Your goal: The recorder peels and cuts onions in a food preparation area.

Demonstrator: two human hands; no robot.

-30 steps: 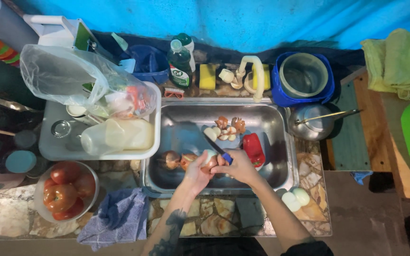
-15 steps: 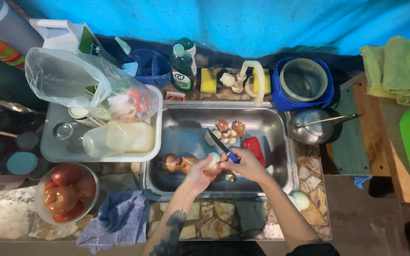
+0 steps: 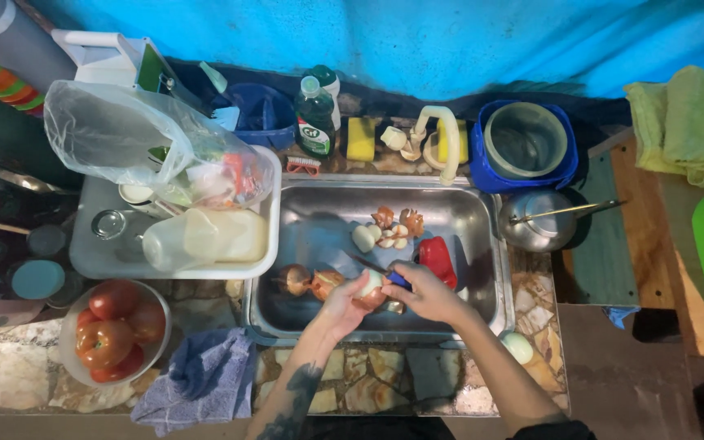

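I have both hands over the steel sink [image 3: 482, 244], near its front edge. My left hand [image 3: 340, 305] is curled around a partly peeled onion [image 3: 370, 287], fingers closed under it, so its pale flesh shows on top while brown skin hangs below. My right hand [image 3: 421, 292] is closed around the blue handle of a small knife [image 3: 380, 270], and the blade lies across the top of the onion, pointing to my left. Just to the left of my left hand, on the sink floor, sit two unpeeled onions [image 3: 307, 281] side by side. Farther back in the basin lie a peeled onion [image 3: 363, 238] and a small heap of onion skins [image 3: 397, 222], and a red pepper [image 3: 435, 259] lies just behind my right hand. On the counter to my left stands a bowl of tomatoes [image 3: 112, 326], with a blue cloth [image 3: 201, 376] beside it. A white tray [image 3: 91, 261] next to the sink holds a plastic bag [image 3: 132, 151]
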